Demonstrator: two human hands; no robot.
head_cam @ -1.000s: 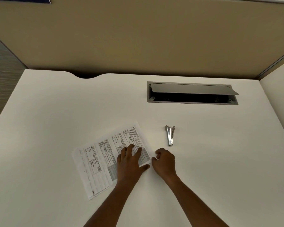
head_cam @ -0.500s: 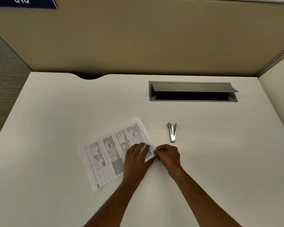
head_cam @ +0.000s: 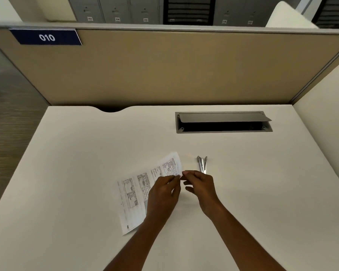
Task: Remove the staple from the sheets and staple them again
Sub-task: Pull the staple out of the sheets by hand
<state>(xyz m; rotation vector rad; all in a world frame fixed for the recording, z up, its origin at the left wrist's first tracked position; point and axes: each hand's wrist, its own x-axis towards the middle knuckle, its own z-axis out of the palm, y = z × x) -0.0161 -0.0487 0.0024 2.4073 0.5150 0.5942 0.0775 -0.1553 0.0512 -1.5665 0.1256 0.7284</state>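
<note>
Left hand (head_cam: 162, 192) fingertips (head_cam: 175, 178) pinched on the right corner of the sheets (head_cam: 139, 190), that corner lifted a little off the desk (head_cam: 86, 153). Right hand (head_cam: 201, 185) thumb and forefinger pressed together at the same corner, tips (head_cam: 185, 173) touching or nearly touching the paper edge; other right fingers curled loosely underneath. Can't tell whether the right pinch holds the staple or just paper: too small to see.

Sheets: printed tables on top, lying diagonal, near end flat on the desk under the left forearm, far right end curled up. Centre of desk, slightly left.

Stapler (head_cam: 202, 164), small and metal, lies on the desk just behind the right hand, its near end hidden by the knuckles. Just right of the sheets' raised corner, not touching them.

Further back right: cable tray (head_cam: 223, 122) recessed in the desk, flap propped open, dark inside. Rounded notch in the desk's back edge, left of centre. Tan partition (head_cam: 164, 71) behind the desk, blue tag (head_cam: 46, 37) reading 010 at its upper left. Grey cabinets (head_cam: 115, 8) beyond the partition.
</note>
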